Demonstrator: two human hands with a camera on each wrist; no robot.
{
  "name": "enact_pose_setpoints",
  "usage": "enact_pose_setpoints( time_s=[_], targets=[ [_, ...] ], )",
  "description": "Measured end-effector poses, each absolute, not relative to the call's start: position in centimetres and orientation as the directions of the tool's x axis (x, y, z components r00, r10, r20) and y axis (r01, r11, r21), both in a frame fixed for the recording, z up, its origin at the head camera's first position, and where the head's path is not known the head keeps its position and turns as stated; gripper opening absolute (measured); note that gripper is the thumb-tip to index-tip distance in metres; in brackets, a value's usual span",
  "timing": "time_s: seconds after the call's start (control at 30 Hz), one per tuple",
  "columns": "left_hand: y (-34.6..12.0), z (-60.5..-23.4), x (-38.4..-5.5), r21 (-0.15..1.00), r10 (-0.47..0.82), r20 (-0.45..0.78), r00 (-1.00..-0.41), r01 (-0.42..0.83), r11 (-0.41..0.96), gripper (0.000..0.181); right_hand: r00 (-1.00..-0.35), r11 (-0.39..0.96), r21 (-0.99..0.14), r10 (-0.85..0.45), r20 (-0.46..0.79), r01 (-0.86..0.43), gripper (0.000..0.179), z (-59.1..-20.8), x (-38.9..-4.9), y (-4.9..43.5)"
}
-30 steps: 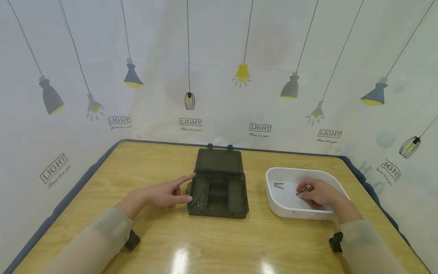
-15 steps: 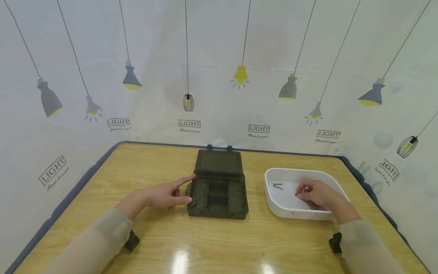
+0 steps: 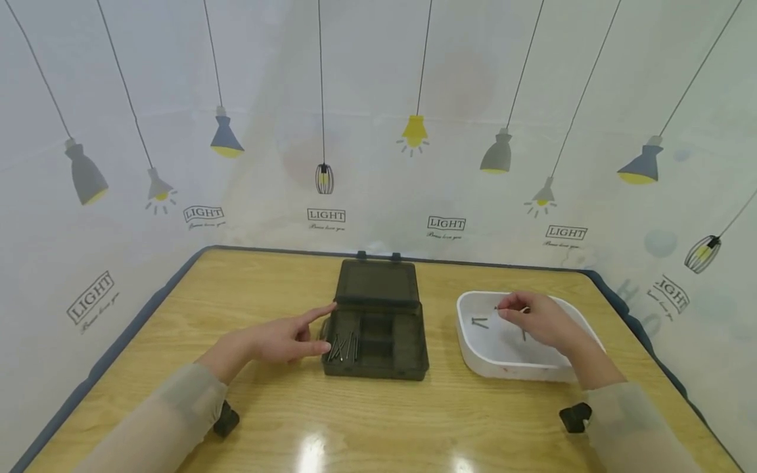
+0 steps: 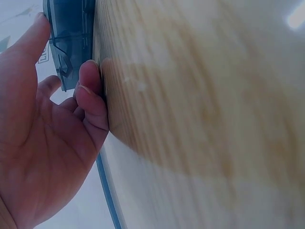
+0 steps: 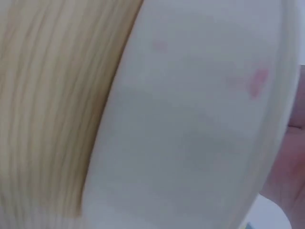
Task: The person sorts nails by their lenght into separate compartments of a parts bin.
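My left hand (image 3: 280, 339) rests at the left side of a dark see-through compartment box (image 3: 408, 341). Its index finger and thumb reach out to touch the box, while the other fingers lie bent against the table, as the left wrist view shows. Several long thin screws (image 3: 343, 347) lie in the box's left compartment. Over a white tray (image 3: 503, 370), my right hand (image 3: 541, 320) pinches a small screw (image 3: 497, 308), mostly hidden by the fingertips. Below the hand another screw (image 3: 523, 334) shows, and more screws (image 3: 479, 322) lie at the tray's left.
The box's lid (image 3: 378, 279) lies folded back towards the wall. Both stand on a wooden table (image 3: 331, 420) with a dark blue edge. A pale curtain with printed lamps (image 3: 378, 151) closes off the back and sides.
My right hand has lifted and shifted back and left within the tray, uncovering a screw beneath it. The left hand and the box have stayed put.
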State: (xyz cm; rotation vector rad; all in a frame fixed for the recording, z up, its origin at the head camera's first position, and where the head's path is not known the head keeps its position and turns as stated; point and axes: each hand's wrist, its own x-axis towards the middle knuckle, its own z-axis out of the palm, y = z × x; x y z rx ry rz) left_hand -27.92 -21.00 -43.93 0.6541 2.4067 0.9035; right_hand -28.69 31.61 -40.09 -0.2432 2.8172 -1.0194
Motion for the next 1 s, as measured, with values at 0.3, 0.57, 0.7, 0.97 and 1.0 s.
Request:
enact_pose_setpoints(
  time_s=[0.3,0.57,0.7,0.97,1.0],
  targets=[
    [-20.9,-44.3,-27.9,0.710,0.586,-0.270,-0.764,0.253,0.657,0.093,-0.966,0.657,-0.737,-0.256,-0.020,-0.159,0.035,-38.7,-27.9,27.4],
    [-21.2,-43.8,-28.2,0.714,0.592,-0.267,-0.761,0.256,0.652,0.092,-0.961,0.585,-0.794,-0.275,-0.001,-0.166,0.028,-37.3,-27.5,23.7],
    [-21.3,-43.5,-28.3,0.704,0.592,-0.259,-0.763,0.270,0.657,0.092,-0.949,0.558,-0.806,-0.315,0.014,-0.197,0.025,-37.3,-27.6,22.1],
    [-21.1,-44.1,-28.4,0.703,0.595,-0.254,-0.763,0.277,0.655,0.092,-0.926,0.553,-0.806,-0.378,-0.019,-0.210,0.023,-38.2,-28.1,19.8],
    [-21.1,-44.2,-28.4,0.705,0.594,-0.255,-0.763,0.274,0.655,0.092,-0.926,0.557,-0.805,-0.376,-0.025,-0.204,0.023,-38.3,-28.2,19.7]
  ],
)
